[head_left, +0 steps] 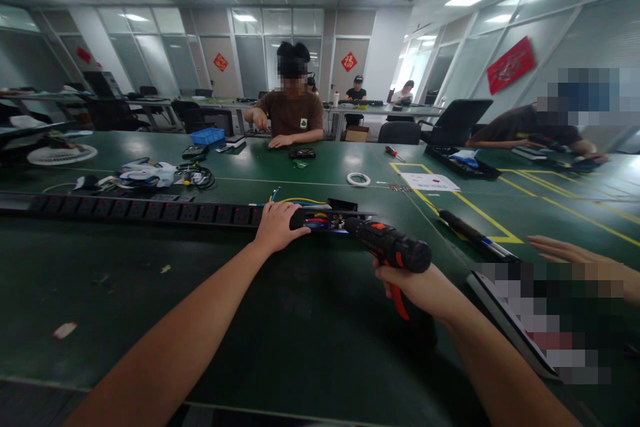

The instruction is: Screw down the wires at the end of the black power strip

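Observation:
A long black power strip with a row of sockets lies across the green table, its right end open on coloured wires. Around the strip beside that opening, my left hand is closed, thumb toward me. My right hand grips a black and orange cordless drill by its handle. The drill's nose points left at the strip's open end; whether its bit touches anything there I cannot make out. Blue and yellow wires stick out behind the strip.
At right, another person's hand is near a notebook and a black tool. A tape roll, a screwdriver, a black tray and bundled cables lie farther back. A person sits opposite.

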A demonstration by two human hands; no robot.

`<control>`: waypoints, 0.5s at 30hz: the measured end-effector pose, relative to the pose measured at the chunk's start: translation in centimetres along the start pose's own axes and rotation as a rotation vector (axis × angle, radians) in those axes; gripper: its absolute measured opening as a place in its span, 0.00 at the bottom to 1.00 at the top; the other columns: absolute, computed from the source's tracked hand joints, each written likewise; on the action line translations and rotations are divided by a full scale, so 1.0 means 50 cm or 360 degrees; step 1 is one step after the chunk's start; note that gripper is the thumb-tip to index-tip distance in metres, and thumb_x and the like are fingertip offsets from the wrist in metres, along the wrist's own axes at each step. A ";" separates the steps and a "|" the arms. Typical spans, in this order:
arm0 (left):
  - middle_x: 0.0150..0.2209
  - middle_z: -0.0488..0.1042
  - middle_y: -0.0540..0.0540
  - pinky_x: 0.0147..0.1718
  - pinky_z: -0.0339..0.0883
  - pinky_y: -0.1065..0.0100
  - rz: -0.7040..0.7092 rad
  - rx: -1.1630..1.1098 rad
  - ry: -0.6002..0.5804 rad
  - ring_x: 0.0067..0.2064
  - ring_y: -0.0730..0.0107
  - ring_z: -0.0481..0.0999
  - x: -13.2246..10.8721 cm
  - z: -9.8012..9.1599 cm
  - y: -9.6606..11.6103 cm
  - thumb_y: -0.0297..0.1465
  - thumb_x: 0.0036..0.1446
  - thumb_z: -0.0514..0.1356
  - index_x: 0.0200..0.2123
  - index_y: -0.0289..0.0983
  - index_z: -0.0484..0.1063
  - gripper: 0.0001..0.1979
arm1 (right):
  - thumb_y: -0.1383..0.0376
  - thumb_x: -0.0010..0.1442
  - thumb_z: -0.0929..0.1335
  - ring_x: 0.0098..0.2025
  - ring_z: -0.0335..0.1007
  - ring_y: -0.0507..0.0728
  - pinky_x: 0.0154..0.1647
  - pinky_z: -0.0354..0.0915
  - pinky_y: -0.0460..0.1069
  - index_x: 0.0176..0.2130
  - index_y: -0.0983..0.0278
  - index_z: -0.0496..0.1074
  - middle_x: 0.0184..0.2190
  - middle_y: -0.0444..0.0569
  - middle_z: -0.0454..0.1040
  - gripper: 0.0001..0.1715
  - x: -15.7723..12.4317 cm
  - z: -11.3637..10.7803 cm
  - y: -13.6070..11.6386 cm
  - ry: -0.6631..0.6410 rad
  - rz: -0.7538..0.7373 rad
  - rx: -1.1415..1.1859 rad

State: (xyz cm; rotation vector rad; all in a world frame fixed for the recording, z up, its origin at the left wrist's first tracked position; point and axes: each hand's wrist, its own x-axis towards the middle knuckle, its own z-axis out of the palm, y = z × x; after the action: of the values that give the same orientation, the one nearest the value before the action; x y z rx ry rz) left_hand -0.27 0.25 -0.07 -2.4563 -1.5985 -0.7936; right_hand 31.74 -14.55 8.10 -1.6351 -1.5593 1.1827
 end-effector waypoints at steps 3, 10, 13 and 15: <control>0.64 0.80 0.38 0.70 0.58 0.42 0.0004 0.0005 0.0013 0.66 0.41 0.75 0.000 0.000 0.000 0.56 0.67 0.67 0.64 0.42 0.77 0.32 | 0.61 0.51 0.73 0.27 0.76 0.58 0.33 0.73 0.52 0.38 0.60 0.76 0.22 0.41 0.75 0.12 0.002 -0.001 0.004 -0.0001 -0.0009 0.0004; 0.64 0.80 0.38 0.69 0.59 0.42 -0.0003 0.0014 0.0009 0.66 0.41 0.74 0.000 0.000 0.003 0.56 0.67 0.67 0.64 0.42 0.77 0.32 | 0.59 0.50 0.72 0.27 0.76 0.58 0.32 0.72 0.52 0.37 0.60 0.75 0.22 0.41 0.75 0.13 0.004 -0.002 0.009 -0.0016 -0.0019 -0.0010; 0.64 0.80 0.38 0.69 0.59 0.43 -0.0011 0.0019 0.0007 0.66 0.41 0.75 0.000 -0.002 0.006 0.55 0.67 0.68 0.64 0.41 0.77 0.32 | 0.58 0.50 0.72 0.27 0.76 0.58 0.32 0.72 0.52 0.37 0.60 0.75 0.22 0.41 0.75 0.13 0.005 -0.002 0.009 -0.0008 -0.0022 -0.0026; 0.64 0.80 0.38 0.69 0.59 0.43 -0.0014 0.0023 0.0007 0.66 0.41 0.75 -0.001 -0.003 0.006 0.55 0.67 0.68 0.64 0.42 0.77 0.32 | 0.59 0.50 0.72 0.27 0.76 0.58 0.32 0.72 0.52 0.37 0.60 0.75 0.22 0.41 0.75 0.13 0.006 -0.002 0.010 -0.0010 -0.0017 -0.0016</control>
State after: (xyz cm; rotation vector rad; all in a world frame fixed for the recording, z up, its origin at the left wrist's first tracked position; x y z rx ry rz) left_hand -0.08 0.04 0.10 -2.4382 -1.6087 -0.7853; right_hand 32.02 -14.33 7.63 -1.6291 -1.5781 1.1777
